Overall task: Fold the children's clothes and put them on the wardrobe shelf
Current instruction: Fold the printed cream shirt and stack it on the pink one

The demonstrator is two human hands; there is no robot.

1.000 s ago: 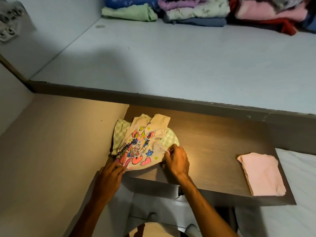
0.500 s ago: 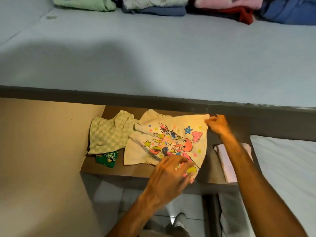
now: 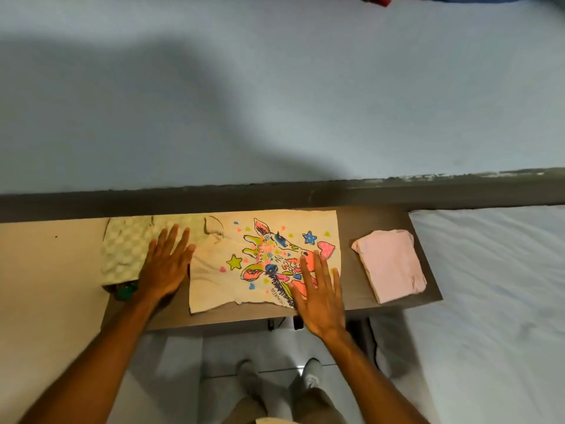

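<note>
A cream children's shirt [image 3: 263, 240] with a bright giraffe print lies spread flat on the dark wooden shelf [image 3: 351, 289]. My right hand [image 3: 318, 296] rests flat, fingers spread, on the shirt's lower right part. My left hand [image 3: 166, 264] lies flat with fingers apart at the shirt's left edge, over a green checked garment [image 3: 125, 249]. A folded pink garment [image 3: 391, 264] sits on the right end of the shelf.
A pale blue surface [image 3: 275, 96] stretches beyond a dark ledge [image 3: 275, 194] behind the shelf. A small green item [image 3: 125, 291] pokes out under the checked garment. A white sheet [image 3: 495, 301] lies to the right. My feet [image 3: 281, 377] stand below.
The printed shirt went from bunched to spread flat. Both hands let go of its edges and now lie open on the fabric. The view tilted down.
</note>
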